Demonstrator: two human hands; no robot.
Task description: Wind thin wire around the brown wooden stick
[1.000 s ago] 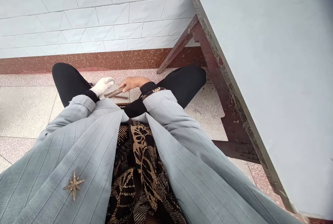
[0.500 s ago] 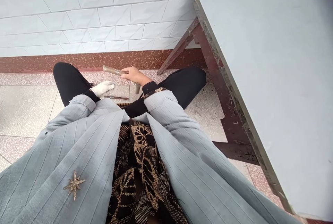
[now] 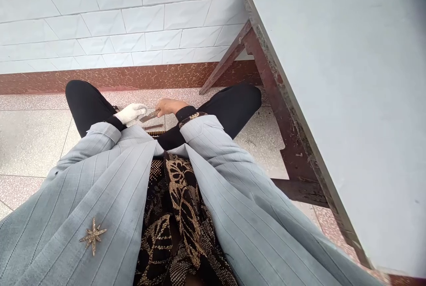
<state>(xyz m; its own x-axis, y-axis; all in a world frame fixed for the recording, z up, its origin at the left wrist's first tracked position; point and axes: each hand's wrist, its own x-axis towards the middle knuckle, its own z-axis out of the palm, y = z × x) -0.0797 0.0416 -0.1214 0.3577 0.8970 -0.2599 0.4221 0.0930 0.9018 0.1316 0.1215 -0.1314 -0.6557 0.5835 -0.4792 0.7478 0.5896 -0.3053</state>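
Observation:
My left hand (image 3: 131,112) wears a white glove. Its fingers are curled together above the floor between my legs, and what they hold, if anything, is too small to tell. My bare right hand (image 3: 169,107) is wrapped round one end of a brown stick-like tool (image 3: 150,115). The tool's other end points left and down, close to the gloved fingertips; I cannot tell if they touch. Just below it is a thin brown bar (image 3: 153,127), its left end near the glove.
My bent legs in black trousers frame the speckled tile floor (image 3: 33,139). A table with a pale top (image 3: 333,77) and dark red wooden legs (image 3: 224,57) stands at right. The white tiled wall (image 3: 106,24) is ahead. A black and gold patterned edge (image 3: 156,134) shows below the bar.
The stick-like tool has swung down from above the glove to beside its fingertips. My right hand has lowered slightly and turned with it. The gloved hand has barely moved.

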